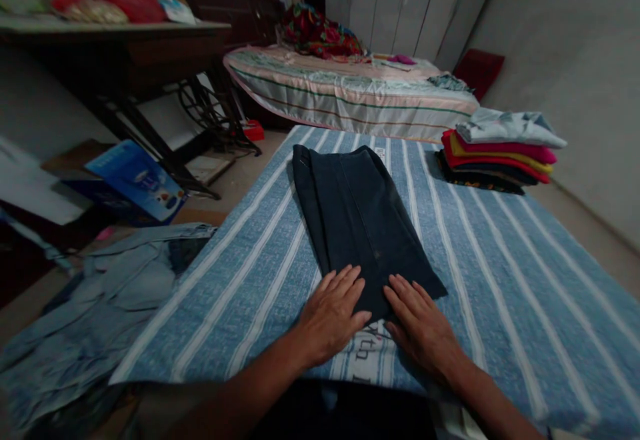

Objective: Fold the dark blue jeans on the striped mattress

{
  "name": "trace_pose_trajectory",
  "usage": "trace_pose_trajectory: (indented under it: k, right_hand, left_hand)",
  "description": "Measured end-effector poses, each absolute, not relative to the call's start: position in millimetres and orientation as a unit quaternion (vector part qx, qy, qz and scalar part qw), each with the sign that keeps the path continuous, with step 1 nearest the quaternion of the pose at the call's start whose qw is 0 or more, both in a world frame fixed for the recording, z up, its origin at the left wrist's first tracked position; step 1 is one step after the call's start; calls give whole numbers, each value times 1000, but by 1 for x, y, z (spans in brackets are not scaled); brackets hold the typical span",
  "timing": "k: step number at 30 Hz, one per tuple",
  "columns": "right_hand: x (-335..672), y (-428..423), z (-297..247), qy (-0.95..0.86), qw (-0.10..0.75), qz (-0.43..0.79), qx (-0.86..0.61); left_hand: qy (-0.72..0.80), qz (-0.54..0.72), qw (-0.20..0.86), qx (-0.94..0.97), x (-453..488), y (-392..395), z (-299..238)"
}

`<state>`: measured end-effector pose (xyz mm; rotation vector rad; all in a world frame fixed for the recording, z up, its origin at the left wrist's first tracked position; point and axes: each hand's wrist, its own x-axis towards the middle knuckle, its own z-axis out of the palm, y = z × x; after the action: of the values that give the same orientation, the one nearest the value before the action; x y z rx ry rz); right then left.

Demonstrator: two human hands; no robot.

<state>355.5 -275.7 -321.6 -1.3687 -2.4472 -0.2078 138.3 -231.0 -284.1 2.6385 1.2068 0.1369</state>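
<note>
A pair of dark trousers [355, 207], folded lengthwise, lies on a blue and white striped cloth [260, 253]. My left hand [335, 310] rests with its fingers flat on the near left end of the trousers. On the near right end lies my right hand [420, 320], fingers stretched forward and its thumb partly under the palm's shadow. Neither hand grips the fabric. Printed letters on the striped cloth show between my wrists.
Folded clothes [500, 150] are stacked at the far right of the cloth. Loose denim garments [130, 280] hang low on the left, near a blue box [137, 180]. A sewing machine table [115, 33] stands at the back left; a bed [350, 97] is beyond.
</note>
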Motion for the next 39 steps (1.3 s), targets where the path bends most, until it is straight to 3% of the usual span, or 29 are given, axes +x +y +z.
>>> trace_pose_trajectory:
  k: [15,22,27,36,39]
  right_hand:
    - [342,-275,-329,-838,157,-129,-506]
    - [322,-274,-315,-839,80,-159,-514]
    - [327,-276,-319,-857,69,-152,-488]
    - [331,-272,-326,-842,109,-145,-508]
    - [330,-270,-331,-830,136,-160,-517]
  left_hand:
    - [396,117,10,911,137,-260,-285]
    - [374,-12,-57,926,155,-267,-275]
    - [320,-56,-125,937,168,-270,-284]
    - [329,-44,-12,943,157,-248,-254]
    - [331,-27,-26,943,152,-248,-261]
